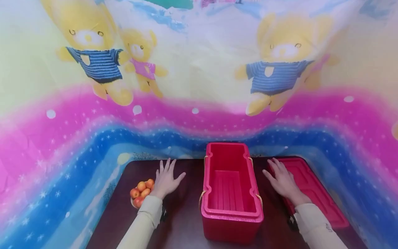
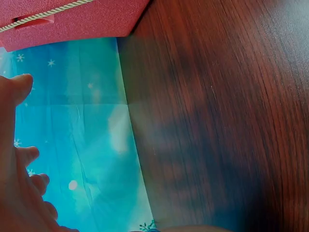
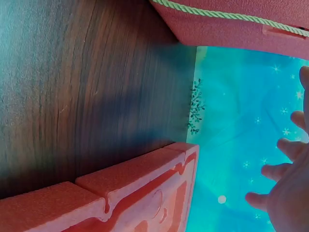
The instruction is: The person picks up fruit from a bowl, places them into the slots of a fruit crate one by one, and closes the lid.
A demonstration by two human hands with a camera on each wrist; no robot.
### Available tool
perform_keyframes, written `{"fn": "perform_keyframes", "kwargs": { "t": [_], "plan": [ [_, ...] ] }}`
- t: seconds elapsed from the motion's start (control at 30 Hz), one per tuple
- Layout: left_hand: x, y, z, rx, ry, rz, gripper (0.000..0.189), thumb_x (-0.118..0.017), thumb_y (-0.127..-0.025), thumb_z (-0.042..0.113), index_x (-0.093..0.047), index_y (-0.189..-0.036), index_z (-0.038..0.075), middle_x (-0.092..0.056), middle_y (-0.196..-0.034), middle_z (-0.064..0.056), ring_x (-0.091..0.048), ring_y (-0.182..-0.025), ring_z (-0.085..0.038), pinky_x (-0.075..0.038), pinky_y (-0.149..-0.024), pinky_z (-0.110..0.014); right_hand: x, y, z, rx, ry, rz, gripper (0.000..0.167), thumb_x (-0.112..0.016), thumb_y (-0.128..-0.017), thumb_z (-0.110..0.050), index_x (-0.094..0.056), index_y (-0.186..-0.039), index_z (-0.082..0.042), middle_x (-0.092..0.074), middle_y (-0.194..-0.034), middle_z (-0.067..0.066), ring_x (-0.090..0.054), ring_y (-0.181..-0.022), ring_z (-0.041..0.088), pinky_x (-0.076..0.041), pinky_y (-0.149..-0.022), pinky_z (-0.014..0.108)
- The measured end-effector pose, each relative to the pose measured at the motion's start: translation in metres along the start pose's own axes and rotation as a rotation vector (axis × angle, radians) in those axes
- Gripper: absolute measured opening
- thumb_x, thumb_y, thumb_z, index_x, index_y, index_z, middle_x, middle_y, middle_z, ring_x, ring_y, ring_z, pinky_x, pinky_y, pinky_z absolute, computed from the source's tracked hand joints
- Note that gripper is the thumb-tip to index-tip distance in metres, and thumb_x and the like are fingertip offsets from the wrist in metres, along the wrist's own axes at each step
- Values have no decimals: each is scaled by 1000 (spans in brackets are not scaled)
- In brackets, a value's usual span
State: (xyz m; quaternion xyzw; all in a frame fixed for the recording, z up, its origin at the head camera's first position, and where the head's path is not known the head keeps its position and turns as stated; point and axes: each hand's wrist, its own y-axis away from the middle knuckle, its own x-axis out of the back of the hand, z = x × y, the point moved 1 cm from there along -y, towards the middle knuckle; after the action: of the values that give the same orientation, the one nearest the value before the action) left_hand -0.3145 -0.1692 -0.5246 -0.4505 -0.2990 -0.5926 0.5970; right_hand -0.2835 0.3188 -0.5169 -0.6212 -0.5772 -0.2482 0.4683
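Note:
A red foam box [image 1: 232, 226] without its lid stands in the middle of the dark wooden table, its inside bare. My left hand [image 1: 167, 180] hovers over the table to the left of the box, fingers spread and holding nothing. Beside that hand sits a small bowl of orange-red fruit [image 1: 141, 192], partly covered by the sleeve. On the other side, my right hand [image 1: 283, 180] is spread with nothing in it, overlapping the red lid [image 1: 323, 197] in the head view. In the right wrist view the lid [image 3: 140, 188] lies below the fingers.
Twisted rope handles [image 1: 201, 200] hang along the box's long sides. A printed cloth [image 1: 192, 117] with teddy bears and snowflakes hangs behind and around the table [image 1: 183, 221]. The table's far edge runs just behind the box.

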Motion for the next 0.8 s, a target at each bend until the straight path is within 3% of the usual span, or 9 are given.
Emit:
{"fn": "perform_keyframes", "kwargs": {
  "t": [0.2,0.37,0.6,0.8],
  "plan": [
    [6,2,3,7,-1,-11,86,-55,-95,64,-30,-160,13,-17,-168,-15,2,-153,-46,-11,-116,-72,4,0,-6,1,-18,-9,68,-54,-103,-44,-37,-153,-1,-26,-158,30,-24,-142,56,-21,-100,84],
    [11,8,11,5,19,-29,84,-50,-97,65,-26,-161,17,-13,-169,-12,4,-154,-43,-9,-118,-69,8,1,-18,6,-52,-8,68,-54,-103,-44,-35,-155,-3,-25,-159,28,-23,-144,53,-20,-103,82],
    [22,18,25,-26,45,14,82,-50,-97,64,-30,-160,15,-16,-168,-14,0,-154,-44,-13,-116,-71,17,4,-38,15,-93,8,70,-55,-102,-45,-33,-156,-5,-24,-161,27,-24,-145,52,-20,-103,82],
    [30,30,29,-12,56,23,82,-51,-97,64,-29,-160,15,-17,-167,-15,-1,-153,-46,-13,-116,-71,28,11,-58,5,-158,8,71,-54,-103,-45,-30,-159,-9,-22,-163,23,-27,-145,51,-26,-105,78]
  ]
}}
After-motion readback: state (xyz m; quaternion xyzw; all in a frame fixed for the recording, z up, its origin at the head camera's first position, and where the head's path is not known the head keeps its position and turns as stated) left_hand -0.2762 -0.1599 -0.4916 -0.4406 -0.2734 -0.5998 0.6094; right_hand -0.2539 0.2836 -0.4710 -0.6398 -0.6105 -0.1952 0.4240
